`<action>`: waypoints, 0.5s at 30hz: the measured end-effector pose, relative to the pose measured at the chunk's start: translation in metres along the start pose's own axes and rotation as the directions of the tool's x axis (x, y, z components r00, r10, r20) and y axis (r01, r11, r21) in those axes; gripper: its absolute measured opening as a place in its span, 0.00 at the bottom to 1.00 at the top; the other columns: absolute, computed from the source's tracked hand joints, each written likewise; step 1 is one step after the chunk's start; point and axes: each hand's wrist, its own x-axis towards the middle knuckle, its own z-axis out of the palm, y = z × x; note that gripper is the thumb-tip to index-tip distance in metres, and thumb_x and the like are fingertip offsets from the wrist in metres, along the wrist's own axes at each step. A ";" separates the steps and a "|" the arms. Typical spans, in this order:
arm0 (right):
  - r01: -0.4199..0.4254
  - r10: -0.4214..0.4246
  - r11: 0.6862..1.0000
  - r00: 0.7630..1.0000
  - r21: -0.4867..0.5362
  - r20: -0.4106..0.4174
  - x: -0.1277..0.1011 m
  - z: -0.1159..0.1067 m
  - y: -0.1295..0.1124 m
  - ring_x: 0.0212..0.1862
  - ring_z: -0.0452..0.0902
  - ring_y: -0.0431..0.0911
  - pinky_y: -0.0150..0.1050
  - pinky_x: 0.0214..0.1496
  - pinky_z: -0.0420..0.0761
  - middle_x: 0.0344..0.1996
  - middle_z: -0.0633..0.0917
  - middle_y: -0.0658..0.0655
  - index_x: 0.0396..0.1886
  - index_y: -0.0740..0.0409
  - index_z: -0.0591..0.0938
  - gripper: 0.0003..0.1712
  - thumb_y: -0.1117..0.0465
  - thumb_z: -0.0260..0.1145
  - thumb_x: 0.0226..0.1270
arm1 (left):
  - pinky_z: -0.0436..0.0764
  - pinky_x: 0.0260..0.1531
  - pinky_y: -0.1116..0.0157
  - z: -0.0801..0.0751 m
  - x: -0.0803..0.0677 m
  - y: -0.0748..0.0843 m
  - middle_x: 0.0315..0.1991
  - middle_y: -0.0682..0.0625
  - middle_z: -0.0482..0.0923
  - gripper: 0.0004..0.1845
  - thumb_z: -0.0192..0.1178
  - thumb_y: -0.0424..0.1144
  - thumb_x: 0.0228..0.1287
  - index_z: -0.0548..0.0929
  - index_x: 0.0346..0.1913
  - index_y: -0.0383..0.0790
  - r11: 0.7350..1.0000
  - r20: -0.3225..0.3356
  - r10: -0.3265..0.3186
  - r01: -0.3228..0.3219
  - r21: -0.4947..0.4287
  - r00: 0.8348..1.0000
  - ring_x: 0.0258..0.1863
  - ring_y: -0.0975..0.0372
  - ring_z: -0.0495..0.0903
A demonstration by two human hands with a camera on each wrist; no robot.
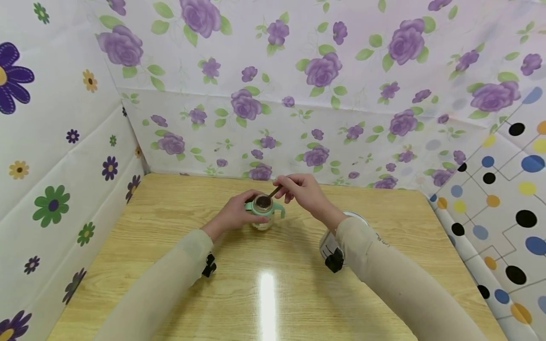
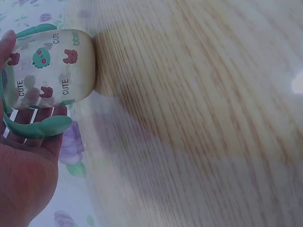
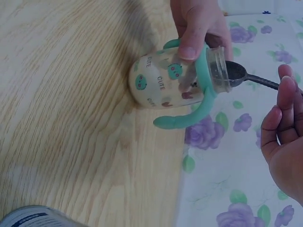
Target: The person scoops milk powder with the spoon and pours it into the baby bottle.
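A clear baby bottle (image 1: 262, 221) with mint-green side handles stands on the table, its neck uncapped. Printed bears and the word CUTE show on the bottle (image 2: 52, 66) in the left wrist view. My left hand (image 1: 239, 210) grips it around the upper body, thumb across the front. Between thumb and fingers, my right hand (image 1: 304, 192) pinches the handle of a dark spoon (image 3: 236, 73). The spoon's bowl is right at the bottle's open mouth, tilted down toward it. Pale contents show through the bottle wall.
A round white can (image 1: 328, 244) stands on the wooden table (image 1: 239, 303) to the right, partly hidden by my right forearm. Flowered sheeting (image 1: 273, 128) rises behind the table's back edge, with patterned sheets on both sides.
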 end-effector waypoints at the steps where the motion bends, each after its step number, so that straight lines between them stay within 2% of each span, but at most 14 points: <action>1: 0.000 0.000 1.000 1.000 0.001 -0.003 0.000 0.000 0.000 0.30 0.84 0.53 0.42 0.40 0.86 0.36 0.91 0.68 0.51 0.59 0.91 0.22 0.48 0.60 0.86 | 0.79 0.63 0.47 0.000 0.000 -0.001 0.61 0.53 0.83 0.36 0.83 0.47 0.58 0.80 0.69 0.53 1.000 0.001 0.000 0.000 -0.001 1.000 0.61 0.55 0.81; 10: -0.005 0.005 1.000 1.000 0.004 0.005 0.000 0.001 0.002 0.30 0.84 0.50 0.46 0.42 0.87 0.37 0.91 0.68 0.50 0.59 0.91 0.22 0.48 0.60 0.86 | 0.79 0.64 0.47 -0.001 0.000 -0.003 0.62 0.53 0.83 0.36 0.83 0.48 0.59 0.80 0.70 0.52 1.000 -0.001 0.007 -0.007 0.008 1.000 0.62 0.55 0.81; 15: -0.012 0.013 0.999 0.999 0.037 -0.040 0.001 -0.004 -0.004 0.29 0.84 0.48 0.44 0.42 0.86 0.35 0.92 0.64 0.51 0.61 0.91 0.24 0.47 0.60 0.86 | 0.79 0.63 0.47 -0.001 0.000 0.000 0.60 0.50 0.84 0.35 0.83 0.48 0.58 0.80 0.67 0.51 1.000 0.007 -0.008 0.008 -0.008 1.000 0.60 0.55 0.81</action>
